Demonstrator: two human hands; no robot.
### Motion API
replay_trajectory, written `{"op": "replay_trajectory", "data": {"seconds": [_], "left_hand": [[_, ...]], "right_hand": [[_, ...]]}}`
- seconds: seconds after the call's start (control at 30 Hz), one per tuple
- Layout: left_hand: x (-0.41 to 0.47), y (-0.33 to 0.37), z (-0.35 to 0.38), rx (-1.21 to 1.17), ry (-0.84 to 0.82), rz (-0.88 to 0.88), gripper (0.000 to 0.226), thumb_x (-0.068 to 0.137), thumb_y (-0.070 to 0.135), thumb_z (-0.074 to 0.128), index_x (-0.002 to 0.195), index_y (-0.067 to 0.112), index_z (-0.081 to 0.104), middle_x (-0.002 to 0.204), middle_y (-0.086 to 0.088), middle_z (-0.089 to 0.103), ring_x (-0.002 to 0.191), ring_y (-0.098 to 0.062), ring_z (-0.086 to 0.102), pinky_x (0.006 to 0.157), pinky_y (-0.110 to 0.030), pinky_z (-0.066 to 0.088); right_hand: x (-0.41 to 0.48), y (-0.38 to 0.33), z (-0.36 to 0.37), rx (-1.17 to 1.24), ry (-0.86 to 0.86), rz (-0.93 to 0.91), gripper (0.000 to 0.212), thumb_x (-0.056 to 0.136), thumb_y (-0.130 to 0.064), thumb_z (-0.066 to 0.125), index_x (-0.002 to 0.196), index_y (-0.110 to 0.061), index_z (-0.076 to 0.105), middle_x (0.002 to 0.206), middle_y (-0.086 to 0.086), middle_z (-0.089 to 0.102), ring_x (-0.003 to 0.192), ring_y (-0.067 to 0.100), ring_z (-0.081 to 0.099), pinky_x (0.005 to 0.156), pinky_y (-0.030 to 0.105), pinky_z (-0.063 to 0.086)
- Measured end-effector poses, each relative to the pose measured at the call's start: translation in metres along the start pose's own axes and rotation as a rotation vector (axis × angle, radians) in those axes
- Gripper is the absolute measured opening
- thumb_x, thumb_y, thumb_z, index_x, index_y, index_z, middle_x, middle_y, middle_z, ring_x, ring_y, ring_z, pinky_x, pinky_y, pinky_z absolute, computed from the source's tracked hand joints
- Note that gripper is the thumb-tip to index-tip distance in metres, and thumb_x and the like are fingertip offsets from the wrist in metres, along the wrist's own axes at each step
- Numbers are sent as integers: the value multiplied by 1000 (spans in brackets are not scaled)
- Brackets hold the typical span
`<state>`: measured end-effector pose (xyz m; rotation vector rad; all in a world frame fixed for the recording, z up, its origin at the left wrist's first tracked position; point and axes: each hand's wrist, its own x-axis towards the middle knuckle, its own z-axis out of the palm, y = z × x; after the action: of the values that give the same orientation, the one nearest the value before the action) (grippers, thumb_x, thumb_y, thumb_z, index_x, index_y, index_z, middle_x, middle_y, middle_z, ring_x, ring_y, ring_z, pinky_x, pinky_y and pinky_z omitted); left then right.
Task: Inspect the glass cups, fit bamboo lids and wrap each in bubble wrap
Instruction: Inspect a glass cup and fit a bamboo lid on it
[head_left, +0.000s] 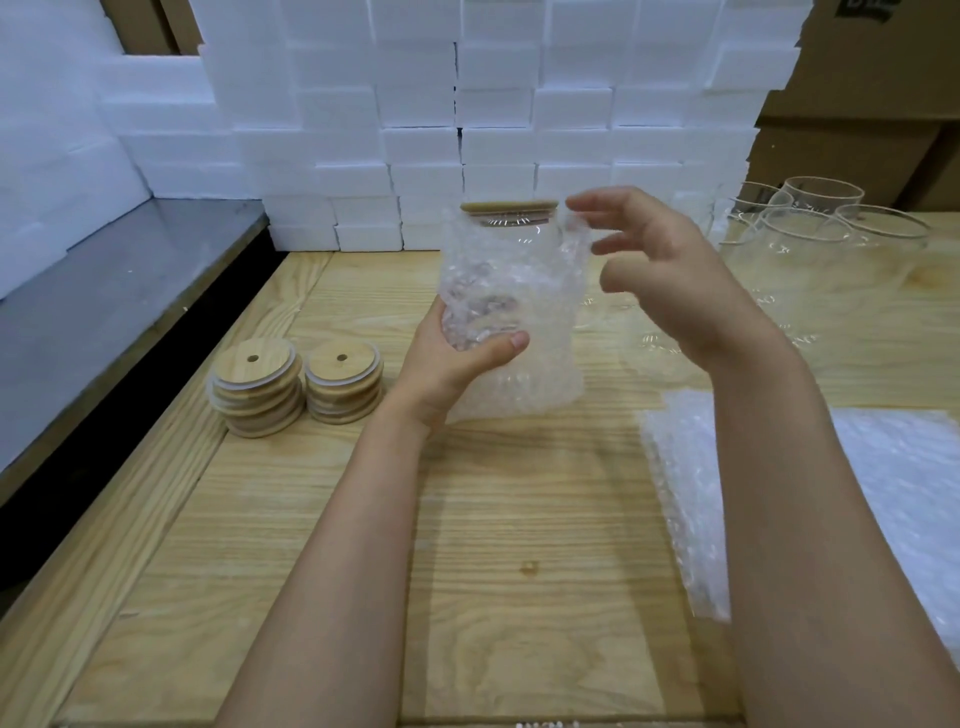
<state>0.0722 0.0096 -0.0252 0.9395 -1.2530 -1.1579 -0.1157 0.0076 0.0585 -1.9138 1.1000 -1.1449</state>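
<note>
Glass cup (511, 244), fitted with a bamboo lid (509, 207), is held upright above the wooden table (519, 519), at centre of view. Bubble wrap (519, 312) encloses the cup body; its lower end hangs loose below the grip, and the lid projects above its upper edge. The left hand (457, 364) grips the wrapped glass cup from the left at its lower half, thumb (511, 343) across the front (fingers behind, hidden by the wrap). The right hand (660, 270) is at the upper right of the cup, level with the lid, fingers spread and loosely bent, clasping nothing; whether its fingertips touch the wrap edge cannot be determined. Two stacks of bamboo lids (257, 387) (343, 382) stand on the table to the left of the left hand. Unwrapped glass cups (821, 223) stand at far right. Bubble-wrap sheets (883, 467) lie flat under the right forearm. White foam blocks (415, 104) are stacked along the rear.
</note>
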Motion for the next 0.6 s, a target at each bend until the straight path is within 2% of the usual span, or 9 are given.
{"op": "replay_trajectory", "data": {"seconds": [0.1,0.17,0.27,0.37,0.43,0.47,0.53,0.6], "left_hand": [[-1,0,1,16,-19,-7,83,51,23,82,126,7,51,108,-3,69,102,-18,67,84,-31,55],[-1,-1,0,35,-16,-10,86,54,16,83,131,8,47,108,0,69,102,-15,68,84,-29,54],[-2,-1,0,34,-49,-3,83,62,8,75,137,15,41,117,-5,63,100,-8,67,83,-24,53],[-2,-1,1,14,-52,-2,87,63,8,72,142,16,37,125,-13,59,104,-14,67,81,-22,54],[-2,-2,2,5,-29,8,88,62,8,72,142,16,36,123,-14,59,110,-23,64,84,-25,55],[-2,-2,3,4,-16,15,88,63,8,72,142,17,36,123,-14,59,113,-24,62,87,-28,55],[-1,-1,4,-15,20,20,87,63,11,74,140,23,36,127,-14,57,119,-26,58,93,-41,53],[1,0,6,-16,79,48,87,63,15,76,139,27,35,130,-15,55,121,-25,57,95,-45,52]], "right_hand": [[2,5,5,-170,109,-57,31,85,-11,60,94,-40,56,98,-3,51,83,6,49,69,20,38],[5,4,10,-150,175,-93,28,88,-10,59,83,-36,54,82,-1,49,70,9,45,64,20,38],[6,0,9,-46,344,-106,25,90,-10,58,79,-31,51,67,-4,49,62,7,45,60,18,40],[8,0,9,73,522,-41,19,89,-16,62,80,-28,50,72,-6,54,69,13,52,70,34,48],[8,0,12,107,552,14,19,88,-15,62,81,-28,50,74,-3,55,70,19,54,74,40,50],[8,-1,13,122,553,30,19,87,-11,60,80,-27,52,72,-2,55,67,19,54,71,40,50],[5,-3,16,171,517,46,16,80,-6,54,73,-20,58,64,-1,55,57,13,53,57,31,48],[5,-4,21,126,419,86,14,74,-11,51,69,-15,63,58,1,59,51,11,55,52,25,48]]}}
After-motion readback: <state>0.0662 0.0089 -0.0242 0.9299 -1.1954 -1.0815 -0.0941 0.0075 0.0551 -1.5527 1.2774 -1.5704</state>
